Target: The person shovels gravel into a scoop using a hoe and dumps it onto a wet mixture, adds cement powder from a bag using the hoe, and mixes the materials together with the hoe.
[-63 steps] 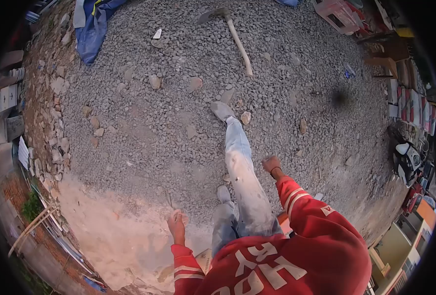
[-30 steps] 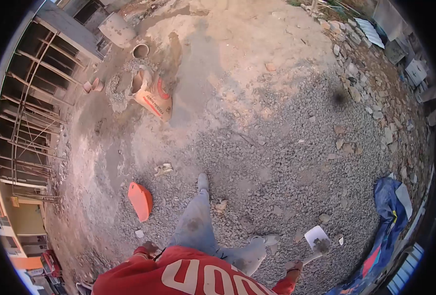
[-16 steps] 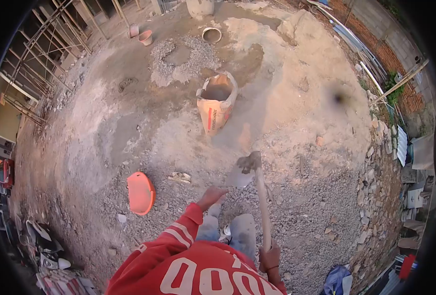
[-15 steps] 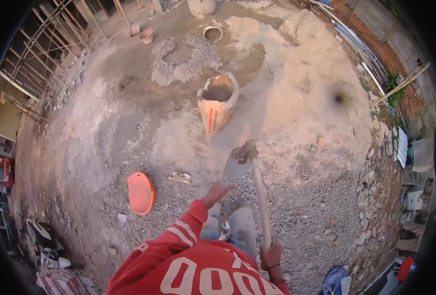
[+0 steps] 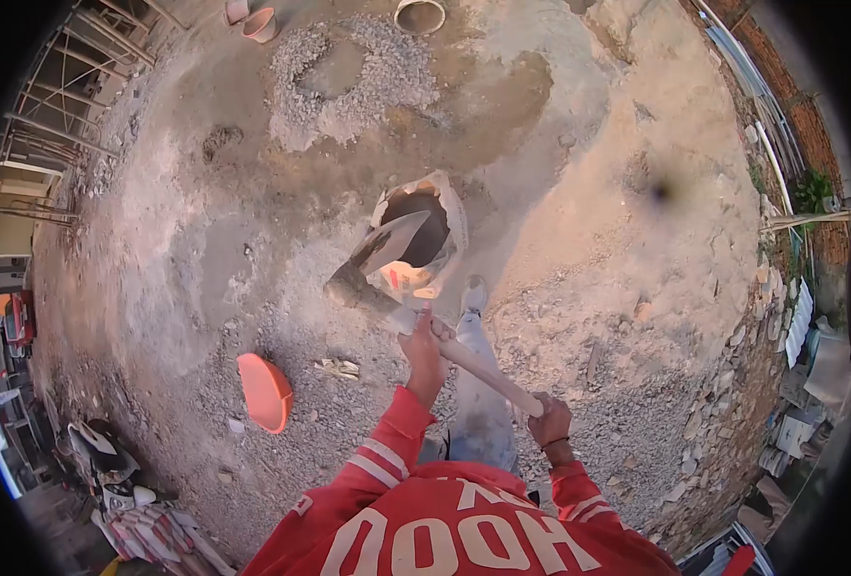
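Fingers (image 5: 442,329) clenched round hoe handle (image 5: 491,373) — left hand (image 5: 425,353) nearer blade (image 5: 387,244), right hand (image 5: 551,420) behind.

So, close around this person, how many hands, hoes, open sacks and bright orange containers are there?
Hands: 2, the left hand and right hand
Hoe: 1
Open sack: 1
Bright orange container: 1
Total: 5
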{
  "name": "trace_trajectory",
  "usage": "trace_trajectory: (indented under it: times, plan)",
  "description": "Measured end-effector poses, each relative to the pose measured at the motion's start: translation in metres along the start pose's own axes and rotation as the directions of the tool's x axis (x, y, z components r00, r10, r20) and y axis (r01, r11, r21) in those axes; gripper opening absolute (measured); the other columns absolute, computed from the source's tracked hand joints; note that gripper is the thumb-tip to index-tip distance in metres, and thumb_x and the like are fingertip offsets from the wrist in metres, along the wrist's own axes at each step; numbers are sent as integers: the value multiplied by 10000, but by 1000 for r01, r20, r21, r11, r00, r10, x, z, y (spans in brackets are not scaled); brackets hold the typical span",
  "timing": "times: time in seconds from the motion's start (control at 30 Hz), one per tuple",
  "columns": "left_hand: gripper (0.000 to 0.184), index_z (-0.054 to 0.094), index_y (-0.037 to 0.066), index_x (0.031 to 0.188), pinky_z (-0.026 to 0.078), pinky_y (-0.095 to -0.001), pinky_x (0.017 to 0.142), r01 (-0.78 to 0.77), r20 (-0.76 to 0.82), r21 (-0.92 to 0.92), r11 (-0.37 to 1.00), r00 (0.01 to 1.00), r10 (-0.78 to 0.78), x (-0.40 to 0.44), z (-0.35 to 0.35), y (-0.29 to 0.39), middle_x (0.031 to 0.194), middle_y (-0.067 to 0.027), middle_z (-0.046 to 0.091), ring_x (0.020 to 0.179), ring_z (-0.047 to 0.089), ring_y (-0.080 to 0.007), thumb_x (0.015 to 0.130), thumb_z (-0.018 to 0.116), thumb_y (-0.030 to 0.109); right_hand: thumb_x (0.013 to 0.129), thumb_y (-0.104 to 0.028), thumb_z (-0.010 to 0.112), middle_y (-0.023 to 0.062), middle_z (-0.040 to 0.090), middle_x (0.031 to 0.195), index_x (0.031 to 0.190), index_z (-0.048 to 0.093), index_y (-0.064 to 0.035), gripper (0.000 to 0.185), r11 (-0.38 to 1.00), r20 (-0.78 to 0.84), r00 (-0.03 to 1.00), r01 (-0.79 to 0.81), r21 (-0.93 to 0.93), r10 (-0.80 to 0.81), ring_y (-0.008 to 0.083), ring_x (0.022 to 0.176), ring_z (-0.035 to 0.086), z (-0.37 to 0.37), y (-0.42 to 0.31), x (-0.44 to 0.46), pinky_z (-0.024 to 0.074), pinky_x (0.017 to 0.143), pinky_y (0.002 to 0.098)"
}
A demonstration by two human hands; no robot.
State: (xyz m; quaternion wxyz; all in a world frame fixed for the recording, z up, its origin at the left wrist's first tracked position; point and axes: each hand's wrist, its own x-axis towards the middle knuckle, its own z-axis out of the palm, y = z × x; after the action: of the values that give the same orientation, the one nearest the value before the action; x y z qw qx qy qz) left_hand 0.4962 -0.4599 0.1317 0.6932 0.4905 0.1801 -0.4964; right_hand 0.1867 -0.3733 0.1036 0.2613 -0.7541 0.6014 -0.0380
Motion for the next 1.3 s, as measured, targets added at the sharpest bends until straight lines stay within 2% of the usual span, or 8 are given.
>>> trace_trajectory:
  times: [0.17,0.33,0.47,0.73,1.0,1.17,1.27,1.3]
  plan:
    - [171,490,123,864,409,-340,624,70,-135,-58,996,988,-77,113,46,-51,634,18,370,565,410,-141,944,627,187,702,-75,637,131,672,782,868,687,-106,176,999,175,984,32,-2,-31,356,778,648,36,70,147,510,742,466]
    - [143,508,108,875,416,-343,612,32,-274,-92,995,960,-56,218,44,-87,641,13,383,557,404,-144,929,615,186,708,-83,632,135,669,763,858,676,-100,158,998,321,947,41,-43,-25,357,782,648,77,102,242,507,752,464]
    - [150,518,99,828,421,-343,564,23,-339,-82,996,940,-49,277,35,-104,653,8,424,550,421,-145,917,606,182,740,-82,604,145,675,769,845,677,-99,129,997,377,924,79,-14,-68,357,785,655,102,110,283,513,744,475]
    - [196,542,6,835,431,-326,502,-2,-496,147,989,865,75,377,16,-129,713,-56,560,553,533,-171,901,610,177,728,-137,651,164,691,780,900,692,-112,179,989,432,891,-104,-109,141,384,761,671,152,105,326,550,709,476]
    - [220,569,-8,910,457,-338,525,104,-540,206,973,841,24,430,-13,-100,762,-71,591,595,570,-202,906,613,207,722,-215,664,192,695,801,960,707,-102,267,973,544,807,-179,-146,230,396,774,676,135,5,274,560,725,491]
    - [228,588,0,939,476,-352,541,189,-482,263,946,875,-40,436,-15,-72,802,-74,612,634,596,-219,908,612,225,718,-252,664,191,701,818,976,712,-93,307,913,642,666,-383,-143,380,405,784,680,96,-70,288,560,738,495]
    - [236,598,5,956,488,-361,551,236,-437,292,927,895,-90,447,-17,-62,826,-75,625,658,612,-228,909,611,235,728,-264,656,204,703,857,994,712,-86,325,908,541,730,-324,-265,418,411,818,681,107,-96,266,562,763,489]
    - [238,602,6,962,492,-364,555,255,-420,300,919,901,-112,450,-14,-58,835,-76,629,666,617,-232,909,611,239,730,-268,654,217,701,876,998,708,-76,334,891,562,692,-368,-265,453,415,836,679,109,-101,269,560,772,490]
